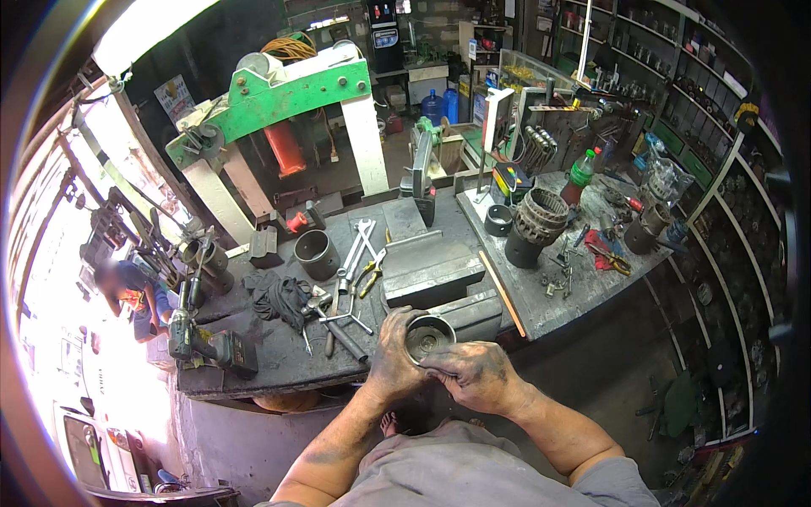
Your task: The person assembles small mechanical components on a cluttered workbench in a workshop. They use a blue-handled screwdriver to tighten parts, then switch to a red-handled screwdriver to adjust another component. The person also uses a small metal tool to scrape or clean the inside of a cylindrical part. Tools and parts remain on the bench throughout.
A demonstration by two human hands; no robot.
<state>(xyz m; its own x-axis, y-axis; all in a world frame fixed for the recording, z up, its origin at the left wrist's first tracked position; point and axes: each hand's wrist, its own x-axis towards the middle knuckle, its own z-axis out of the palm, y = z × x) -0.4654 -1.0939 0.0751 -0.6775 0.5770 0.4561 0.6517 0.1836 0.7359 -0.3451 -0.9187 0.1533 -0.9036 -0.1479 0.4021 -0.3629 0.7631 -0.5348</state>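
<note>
Close in front of my body, both hands grip a round, cup-shaped metal part (429, 338) with its open mouth facing up. My left hand (395, 359) wraps around its left side, fingers curled over the far rim. On the near right rim lies my right hand (475, 372), closed with thumb and fingers against the edge. Grime darkens the skin of both. Just beyond the part stands a big bench vise (435, 275) at the bench edge. Left of it lie wrenches (361, 245), yellow-handled pliers (372, 272), a three-armed wrench (348, 316) and a hammer (318, 302).
The dark workbench (296, 363) also bears a metal sleeve (317, 255), a black cloth (277, 297) and a cordless drill (215, 348). On the right table (524, 296) stand a slotted drum (538, 221) and a bottle (581, 173). A green press frame (296, 100) rises behind. Someone (135, 287) sits far left.
</note>
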